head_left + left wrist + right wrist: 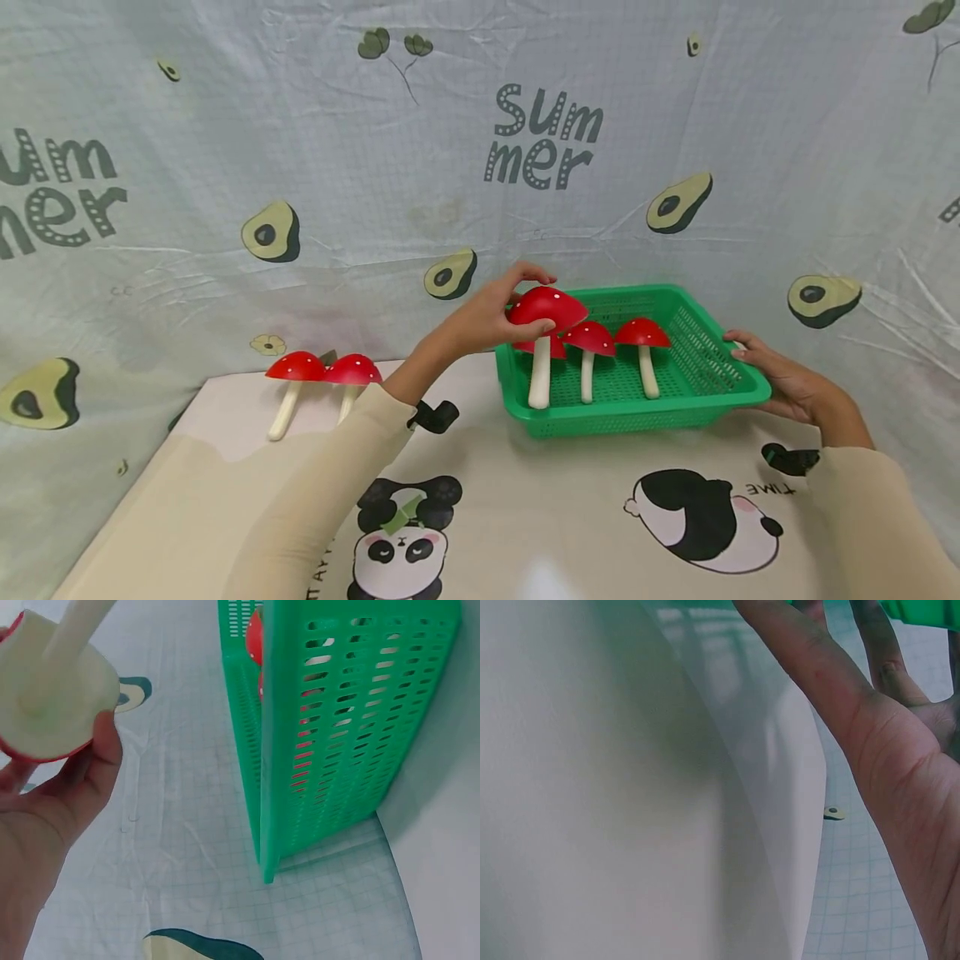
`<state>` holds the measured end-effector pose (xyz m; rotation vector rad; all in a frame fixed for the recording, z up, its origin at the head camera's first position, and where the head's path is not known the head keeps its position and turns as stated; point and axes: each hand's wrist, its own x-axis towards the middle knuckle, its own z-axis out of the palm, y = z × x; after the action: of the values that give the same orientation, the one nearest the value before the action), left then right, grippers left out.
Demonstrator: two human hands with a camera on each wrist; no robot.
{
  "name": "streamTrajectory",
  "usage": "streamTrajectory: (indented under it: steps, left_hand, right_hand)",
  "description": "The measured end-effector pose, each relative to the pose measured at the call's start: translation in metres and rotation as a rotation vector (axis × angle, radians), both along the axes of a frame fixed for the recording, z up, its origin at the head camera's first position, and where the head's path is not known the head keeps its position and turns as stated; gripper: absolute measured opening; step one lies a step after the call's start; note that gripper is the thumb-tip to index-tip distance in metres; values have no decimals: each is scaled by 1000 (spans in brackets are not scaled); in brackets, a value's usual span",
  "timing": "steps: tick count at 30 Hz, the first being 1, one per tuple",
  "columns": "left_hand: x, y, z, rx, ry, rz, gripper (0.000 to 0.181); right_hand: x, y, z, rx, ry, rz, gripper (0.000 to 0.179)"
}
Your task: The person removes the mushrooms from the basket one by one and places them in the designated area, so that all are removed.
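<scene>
My left hand (487,317) grips a toy mushroom (546,308) by its red, white-dotted cap, thumb in front and fingers behind. Its pale stem points down over the left end of a green plastic basket (622,423). From below, the left wrist view shows the pale underside of this mushroom (75,705) between thumb and fingers. Inside the basket stand more red-capped mushrooms (643,333); one is partly hidden behind the held one. At the basket's right end, my right hand (787,383) holds the rim, its fingers over the edge.
Two more mushrooms (296,367) lean at the table's back left, one partly behind my left forearm. The pale table cover (555,500) has printed pandas. Close behind the basket hangs a grey cloth (360,192) with avocado prints.
</scene>
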<state>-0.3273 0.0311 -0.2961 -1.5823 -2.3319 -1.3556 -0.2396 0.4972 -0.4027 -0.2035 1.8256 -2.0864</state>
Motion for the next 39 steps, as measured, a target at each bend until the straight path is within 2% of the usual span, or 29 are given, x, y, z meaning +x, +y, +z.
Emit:
streamTrajectory:
  steps: [3,6,9,12,21,25,30,35,39]
  left_hand:
    - [2,-2,-2,43,2,28,51]
    - [3,-5,-5,61,47,55,49]
    - [4,-9,-9,73,88,67,48]
    - [5,-13,-12,91,93,72,48]
    - [11,-23,-18,23,-23,55,47]
    - [11,-27,-21,29,-19,33,43]
    - [9,-32,-22,73,-14,-1,29]
    - [8,-36,-24,61,-56,19,23]
    - [7,-39,-28,40,-94,35,26]
  right_hand:
    - [1,0,0,-21,6,22,25]
    - [2,0,0,-29,7,34,26]
    - [1,-1,1,-12,8,30,26]
    - [-1,-2,0,-3,5,27,26]
    - [-1,1,1,-5,20,51,27]
    - [0,1,2,34,24,53,27]
    - [-2,1,4,16,33,47,27]
    - [0,2,2,-32,20,80,28]
    - [1,2,-2,-43,12,70,28]
